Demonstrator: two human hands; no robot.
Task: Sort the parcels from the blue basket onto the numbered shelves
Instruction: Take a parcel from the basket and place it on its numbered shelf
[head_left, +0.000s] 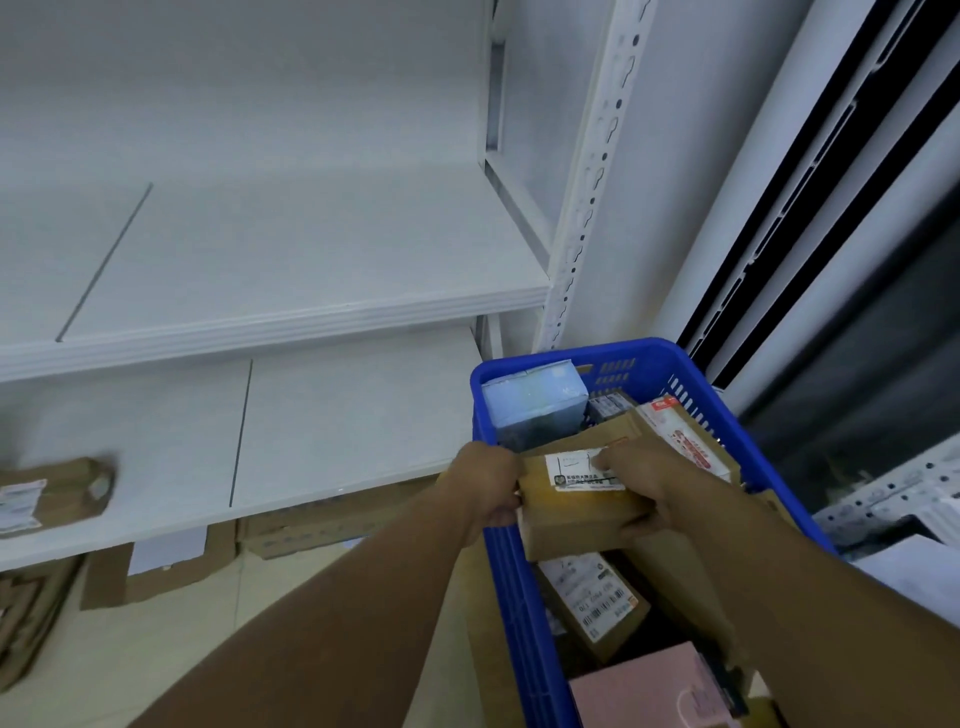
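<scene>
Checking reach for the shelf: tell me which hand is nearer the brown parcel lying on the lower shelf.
Left. The left hand grips the held box at its left end, toward the brown parcel; the right hand grips its far end, over the blue basket.

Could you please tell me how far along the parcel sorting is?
Early on, it seems. Done: one brown parcel lies on the lower shelf. In hand: the left hand and right hand hold a labelled brown box at the blue basket. Left: the basket still holds several, including a pale blue box and a pink box.
</scene>
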